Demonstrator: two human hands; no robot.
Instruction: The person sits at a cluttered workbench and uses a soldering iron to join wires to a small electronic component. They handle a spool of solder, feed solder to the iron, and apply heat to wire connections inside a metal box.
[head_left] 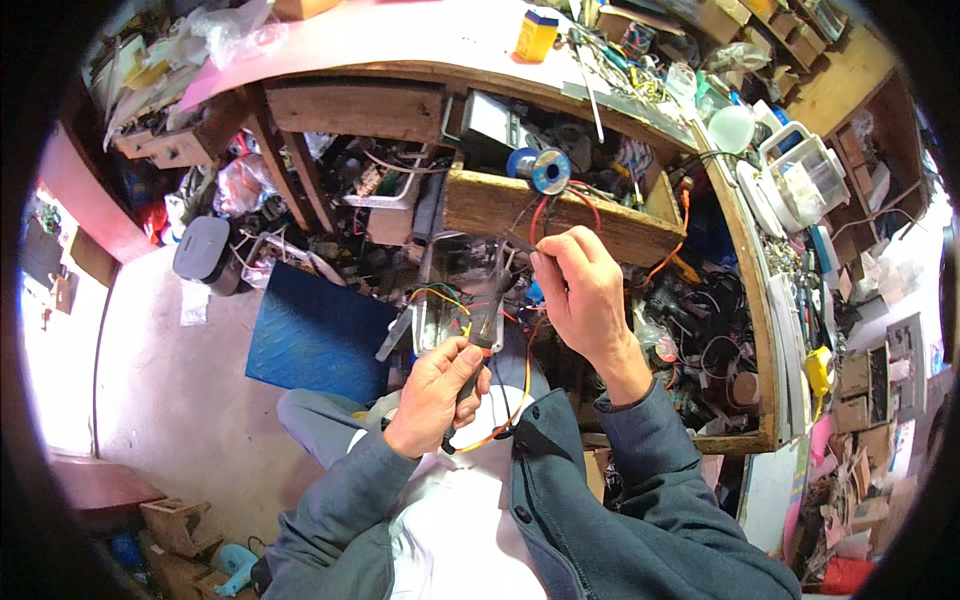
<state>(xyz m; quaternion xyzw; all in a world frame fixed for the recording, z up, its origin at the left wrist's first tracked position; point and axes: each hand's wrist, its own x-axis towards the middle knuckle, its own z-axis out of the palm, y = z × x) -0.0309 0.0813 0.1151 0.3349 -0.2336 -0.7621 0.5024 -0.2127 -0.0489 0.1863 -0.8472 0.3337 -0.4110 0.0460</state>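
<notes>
My left hand (440,395) is closed round the dark handle of a soldering iron (487,352), which has an orange collar and points up and away from me. An orange cord (524,395) runs from below this hand, curving right. Higher up, my right hand (582,290) pinches a thin wire (538,225) near the front of an open wooden drawer (570,215). Red and black wire loops hang over that drawer front. Just beyond my left hand lie a clear plastic tray (428,325) and thin coloured wires (440,290). The iron's tip is hard to make out.
A blue-ended spool of solder (550,172) rests at the drawer. Cluttered parts fill the wooden bench frame (762,350) on the right. A blue board (318,330) leans at the left, near a dark bin (202,248). Tools and a yellow box (537,36) are on the bench top.
</notes>
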